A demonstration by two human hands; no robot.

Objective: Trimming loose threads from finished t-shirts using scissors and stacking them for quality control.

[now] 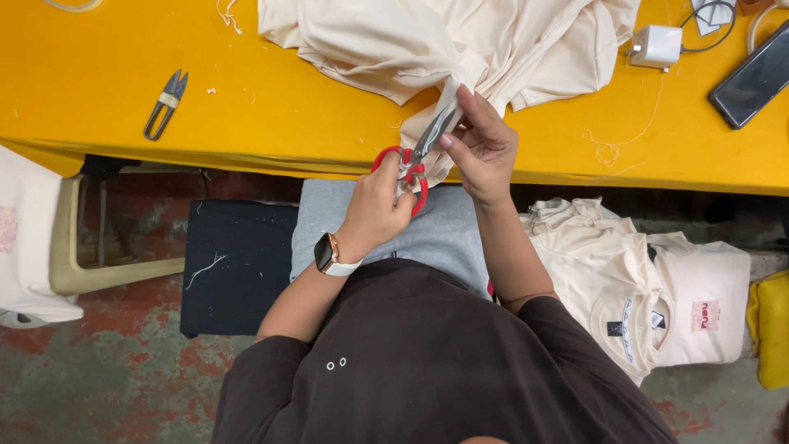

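The left hand (380, 204), with a watch (328, 253) on its wrist, is closed through the red handles of a pair of scissors (417, 159), whose blades point up and to the right into a fold of cream cloth (427, 41). The right hand (483, 146) pinches that fold just beside the blades, fingers curled and thumb tucked; the blade tips are hidden by cloth and fingers, so how far they stand apart cannot be told. The cloth lies bunched on a yellow table (99, 74), running off the top of the picture, with one corner hanging over the near edge, where both hands work.

On the bare table to the left, well apart, lies a small thread snipper (165, 103). At the right are a white charger (656, 45) and a dark phone (754, 76), partly cut off. Loose threads (606, 148) trail near the table edge.

Below the table at the right, folded cream shirts (649, 279) lie stacked. A dark cushion (234, 263) lies at the left, and the floor is worn red and grey.
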